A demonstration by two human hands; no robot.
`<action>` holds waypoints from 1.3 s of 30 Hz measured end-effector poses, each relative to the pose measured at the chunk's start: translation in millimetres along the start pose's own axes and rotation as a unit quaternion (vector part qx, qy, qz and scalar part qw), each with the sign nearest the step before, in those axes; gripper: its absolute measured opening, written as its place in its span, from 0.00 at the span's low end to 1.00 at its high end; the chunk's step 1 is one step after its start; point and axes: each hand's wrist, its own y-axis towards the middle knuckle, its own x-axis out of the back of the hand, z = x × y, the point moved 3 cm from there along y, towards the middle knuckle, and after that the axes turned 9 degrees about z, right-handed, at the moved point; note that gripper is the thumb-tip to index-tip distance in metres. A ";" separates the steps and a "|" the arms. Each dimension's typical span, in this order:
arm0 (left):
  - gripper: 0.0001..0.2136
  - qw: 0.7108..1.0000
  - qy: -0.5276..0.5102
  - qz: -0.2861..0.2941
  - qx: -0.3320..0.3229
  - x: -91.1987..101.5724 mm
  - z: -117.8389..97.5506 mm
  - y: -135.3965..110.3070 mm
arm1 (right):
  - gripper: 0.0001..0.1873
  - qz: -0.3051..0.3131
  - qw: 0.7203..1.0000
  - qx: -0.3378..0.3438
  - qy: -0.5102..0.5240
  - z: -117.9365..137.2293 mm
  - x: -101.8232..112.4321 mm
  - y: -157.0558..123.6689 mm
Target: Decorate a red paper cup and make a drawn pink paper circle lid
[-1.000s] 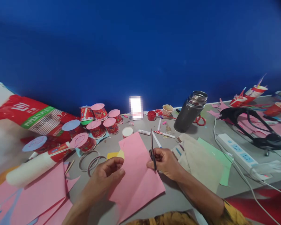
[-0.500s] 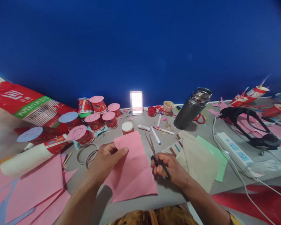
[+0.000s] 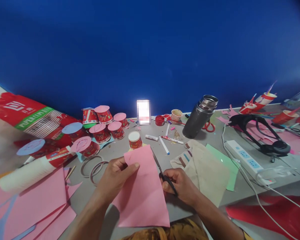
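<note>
A pink sheet of paper (image 3: 145, 196) is pinched at its upper left edge by my left hand (image 3: 120, 176), thumb on top. My right hand (image 3: 178, 185) is closed round the black handles of a pair of scissors (image 3: 158, 160). The scissor blades lie along the sheet's upper right edge; whether they bite into the paper I cannot tell. Just beyond the sheet stands an upright red paper cup (image 3: 135, 140) with a white top. Farther left are several red cups topped with pink discs, one of them a cup (image 3: 116, 130) near the middle.
At left lie a bag of paper cups (image 3: 35, 113), a stack of white cups (image 3: 27, 171) and pink sheets (image 3: 37, 203). Bracelet-like rings (image 3: 97, 170) sit by my left wrist. Rightward are a dark flask (image 3: 198, 118), a cloth (image 3: 207, 170), a power strip (image 3: 245, 158) and cables.
The scissors have moved up to the paper's right edge, and their blades have come closer together. My left hand still pinches the sheet. The whole view has shifted slightly.
</note>
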 end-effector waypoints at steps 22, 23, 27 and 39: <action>0.15 1.000 -0.002 0.001 -0.009 4.4 5.4 2.0 | 0.22 0.015 0.999 -0.033 0.024 0.7 -0.6 1.7; 0.14 1.000 0.000 -0.001 -0.007 4.6 5.3 2.5 | 0.23 0.016 0.999 -0.032 0.024 1.2 -0.1 1.5; 0.15 1.000 -0.002 0.004 -0.006 3.5 4.3 4.6 | 0.25 0.019 0.999 -0.032 0.017 4.6 1.0 1.0; 0.16 1.000 0.022 -0.004 -0.007 3.5 1.1 4.9 | 0.29 0.018 0.998 -0.037 0.039 9.5 0.1 2.3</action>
